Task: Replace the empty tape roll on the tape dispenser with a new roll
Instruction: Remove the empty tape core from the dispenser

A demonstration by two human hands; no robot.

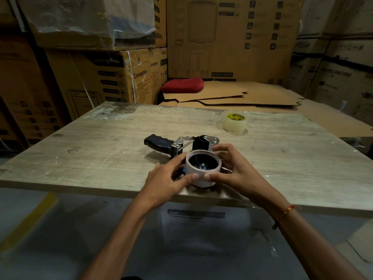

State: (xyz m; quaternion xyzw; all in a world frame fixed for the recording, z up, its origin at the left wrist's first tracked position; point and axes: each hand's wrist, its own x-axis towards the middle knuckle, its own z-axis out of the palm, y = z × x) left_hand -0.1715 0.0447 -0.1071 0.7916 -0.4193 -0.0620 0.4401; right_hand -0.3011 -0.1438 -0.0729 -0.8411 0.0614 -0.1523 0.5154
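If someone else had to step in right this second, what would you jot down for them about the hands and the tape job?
Left hand: grips the empty roll from the left side.
Right hand: grips the same roll from the right.
The empty roll is still on the tape dispenser, which lies on the table with its handle pointing left.
New roll: far right of the table, untouched.
Done: nothing finished yet.
Left: pull the empty roll off, fit the new roll.

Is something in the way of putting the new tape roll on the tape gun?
Yes. The empty pale cardboard core sits on the black-handled metal tape dispenser, gripped by left hand and right hand. The clear new tape roll waits on the wooden table.
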